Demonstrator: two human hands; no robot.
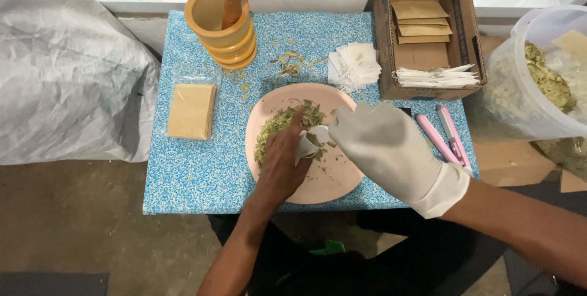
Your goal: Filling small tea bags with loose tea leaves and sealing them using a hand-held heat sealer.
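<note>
My bare left hand [282, 161] rests over a pink plate [318, 189] and pinches a small white filter bag [309, 140], its fingers reaching into a heap of dried green leaves [282, 122]. In a white glove, my right hand [385, 149] holds the other side of the same bag, at the plate's right rim. The bag's mouth lies between both hands, partly hidden by them.
A wooden mortar with pestle [223, 24] stands at the back of the blue speckled table [183, 173]. A tan packet [191, 111] lies left. White bags [354, 65], a cardboard box of envelopes [428, 33], a pink sealer tool [446, 140] and a tub of leaves [544, 76] sit right.
</note>
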